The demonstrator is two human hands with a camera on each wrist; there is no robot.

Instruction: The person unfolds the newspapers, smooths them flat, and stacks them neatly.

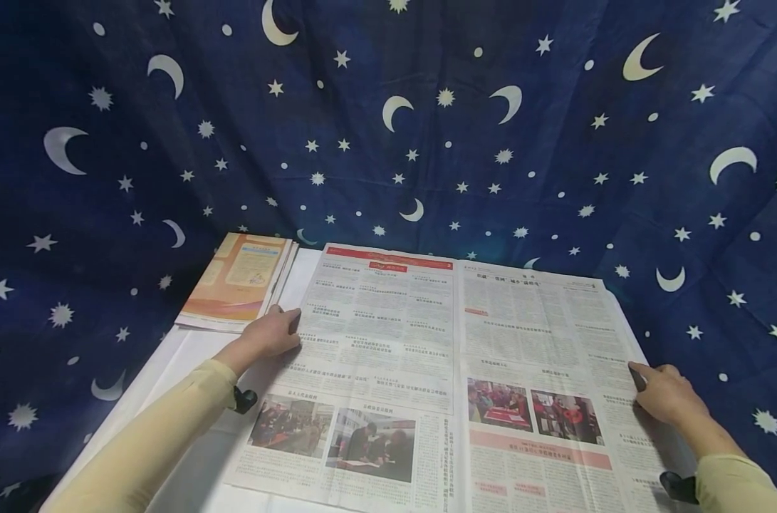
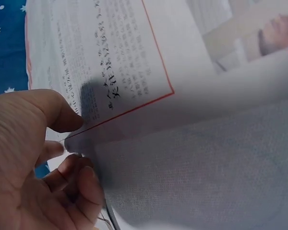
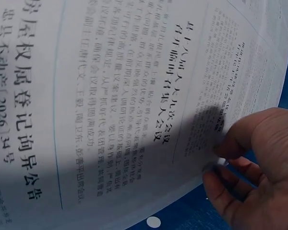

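Observation:
An unfolded newspaper (image 1: 519,335) lies spread over the white table, printed with dense text, red bands and several colour photos. My left hand (image 1: 269,335) pinches its left edge; in the left wrist view the thumb (image 2: 65,117) lies over the sheet, with the other fingers curled at the margin. At the opposite side my right hand (image 1: 673,399) holds the right edge. Close up in the right wrist view, its thumb and forefinger (image 3: 218,191) grip the paper's border, and the sheet (image 3: 110,120) bows slightly.
A stack of orange booklets (image 1: 237,278) sits at the table's back left corner, beside my left hand. White table surface (image 1: 202,449) shows along the left. Behind hangs a dark blue cloth (image 1: 362,107) with moons and stars.

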